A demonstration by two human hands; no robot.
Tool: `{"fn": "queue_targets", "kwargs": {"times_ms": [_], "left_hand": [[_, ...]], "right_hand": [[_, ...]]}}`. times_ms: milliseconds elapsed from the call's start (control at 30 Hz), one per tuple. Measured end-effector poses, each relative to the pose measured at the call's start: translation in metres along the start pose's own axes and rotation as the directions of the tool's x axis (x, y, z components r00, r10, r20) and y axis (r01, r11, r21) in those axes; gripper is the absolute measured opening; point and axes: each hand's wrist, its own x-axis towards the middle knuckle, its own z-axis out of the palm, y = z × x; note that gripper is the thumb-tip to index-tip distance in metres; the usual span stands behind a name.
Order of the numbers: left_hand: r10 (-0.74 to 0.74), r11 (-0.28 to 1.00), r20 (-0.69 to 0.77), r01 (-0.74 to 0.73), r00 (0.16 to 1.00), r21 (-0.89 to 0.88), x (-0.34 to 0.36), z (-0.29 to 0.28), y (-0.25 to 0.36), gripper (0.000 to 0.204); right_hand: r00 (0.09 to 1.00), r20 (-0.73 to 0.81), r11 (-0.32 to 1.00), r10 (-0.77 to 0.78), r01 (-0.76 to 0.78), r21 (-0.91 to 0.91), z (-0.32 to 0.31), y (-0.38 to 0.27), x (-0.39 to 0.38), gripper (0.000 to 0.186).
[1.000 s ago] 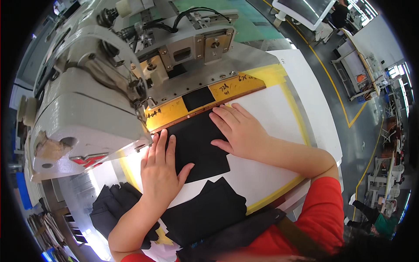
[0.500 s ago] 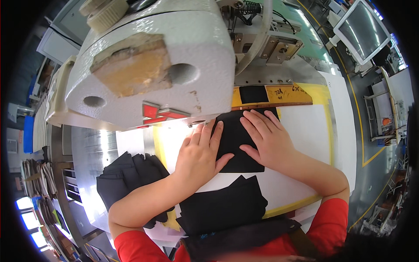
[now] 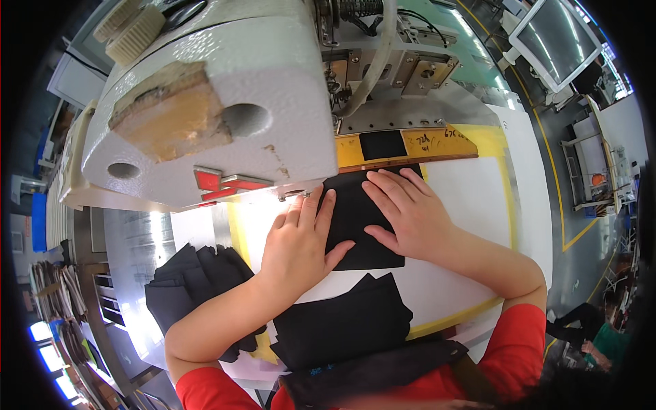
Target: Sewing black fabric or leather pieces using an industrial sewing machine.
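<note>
We have both hands flat on a black fabric piece (image 3: 359, 225) that lies on the white work surface (image 3: 465, 198) just below the head of the sewing machine (image 3: 212, 102). Our left hand (image 3: 297, 239) rests palm down on the piece's nine o'clock edge, fingers stretched out and slightly spread, pointing toward twelve o'clock, thumb out to three o'clock on the cloth. Our right hand (image 3: 403, 215) presses on the piece's three o'clock side, fingers likewise straight and close together, pointing toward eleven o'clock. Neither hand grips anything; both simply lie open on the fabric.

The piece's twelve o'clock edge meets a yellow guide plate (image 3: 437, 145), which carries a small black rectangular patch (image 3: 383, 145). The yellow border (image 3: 509, 198) of the surface runs along three o'clock and curves round toward six o'clock.

At six o'clock from the hands, near our body, lies a second black cut piece (image 3: 342, 324), apart from the one under our palms. At eight o'clock, under our left forearm, sits a stack of black fabric pieces (image 3: 188, 287) on the metal table (image 3: 137, 239). Our sleeves (image 3: 526, 335) are red. At one o'clock, far off, stands a monitor (image 3: 557, 41).
</note>
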Motion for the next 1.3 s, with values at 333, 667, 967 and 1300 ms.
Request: {"fn": "queue_targets", "kwargs": {"times_ms": [333,667,967,1300], "left_hand": [[0.041,0.998,-0.009,-0.041,0.999,0.043,0.002,0.0,-0.001,0.073],[-0.029,0.999,0.047,0.028,0.998,0.022,0.003,-0.006,0.003,0.074],[0.0,0.992,-0.055,0.007,0.998,0.122,0.001,-0.011,0.008,0.07],[-0.057,0.995,-0.065,0.062,0.996,0.078,0.005,-0.012,0.017,0.067]], "right_hand": [[1.0,-0.001,1.0,-0.014,0.014,-0.008,0.003,0.002,-0.001,0.063],[1.0,-0.015,1.0,-0.009,0.01,0.01,0.004,0.004,-0.001,0.066],[0.996,-0.07,0.998,-0.054,0.056,0.039,0.004,0.004,-0.001,0.064],[0.988,-0.094,0.992,-0.122,0.124,0.018,0.0,0.01,0.0,0.058]]}}
